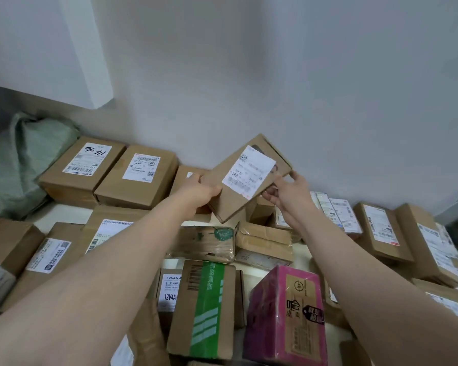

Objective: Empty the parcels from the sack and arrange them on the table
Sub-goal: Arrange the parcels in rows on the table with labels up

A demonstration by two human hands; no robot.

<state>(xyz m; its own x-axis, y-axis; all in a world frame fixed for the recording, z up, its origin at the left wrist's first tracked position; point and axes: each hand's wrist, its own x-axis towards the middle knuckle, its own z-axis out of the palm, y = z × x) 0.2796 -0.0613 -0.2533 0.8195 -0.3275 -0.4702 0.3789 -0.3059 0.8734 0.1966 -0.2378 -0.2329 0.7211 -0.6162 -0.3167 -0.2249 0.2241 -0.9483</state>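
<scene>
flat parcel (246, 178): lifted over the far row by the wall, tilted, long axis near-left to far-right. left hand (200, 191) grips the near-left end; right hand (288, 192) pinches the right edge.

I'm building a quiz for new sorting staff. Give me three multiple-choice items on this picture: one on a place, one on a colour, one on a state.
1. Where does the green sack lie? A. far left, at the back B. far right C. front centre
2. What colour is the tape on the box left of the pink box? A. red B. green C. blue
3. How is the flat labelled parcel held? A. lying untouched B. by one hand C. by left hand and right hand, tilted
Answers: 1 A, it slumps at the picture's left edge; 2 B, green striped tape runs down the box; 3 C, each hand grips one edge.
</scene>
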